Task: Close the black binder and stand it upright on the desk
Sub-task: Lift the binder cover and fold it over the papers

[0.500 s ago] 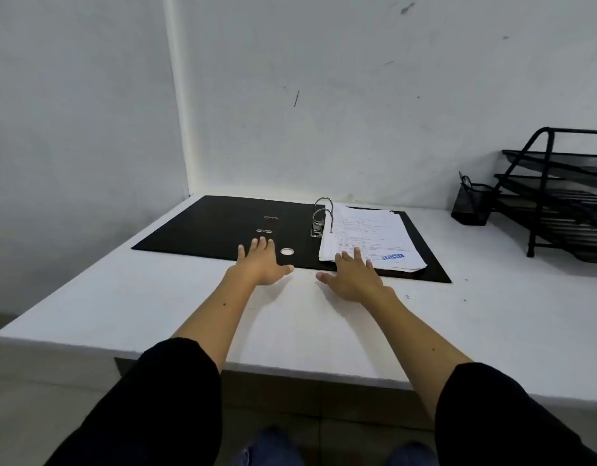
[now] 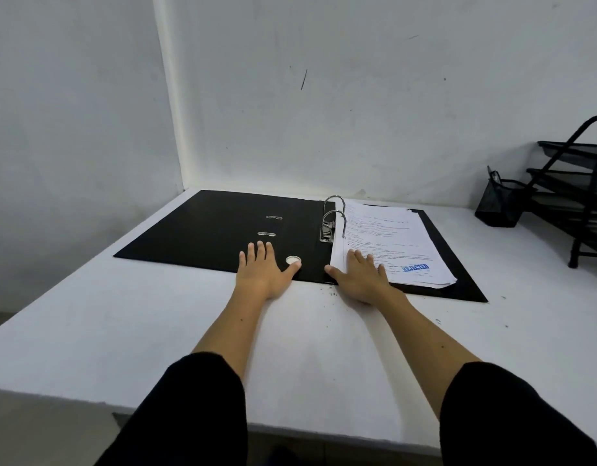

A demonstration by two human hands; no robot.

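— Both hands lie flat and open, gripping nothing: the left hand (image 2: pixel 264 275) rests with its fingers on the near edge of the black binder (image 2: pixel 216 227), thumb beside the round metal finger hole (image 2: pixel 293 260); the right hand (image 2: pixel 361 279) has its fingers on the near corner of the paper stack (image 2: pixel 391 243).

— And the binder itself?

— Lying open and flat on the white desk (image 2: pixel 156 331), toward the back near the wall corner, with the empty cover spread left and the pages on the right under the ring arches (image 2: pixel 334 210).

— So how would you close it well?

— I'd keep the right hand pressing the sheets down, slip the left fingers under the left cover's near edge, and swing it over the rings. The slots in that cover (image 2: pixel 266 234) should line up with the arches; if the pages fan out, the cover likely won't seat.

— Anything in the way of standing it up?

— Little, I think. A black mesh pen cup (image 2: pixel 500 205) and a tiered letter tray (image 2: pixel 576 190) sit well apart to the right. The wall behind is close, so lifting the spine needs some care.
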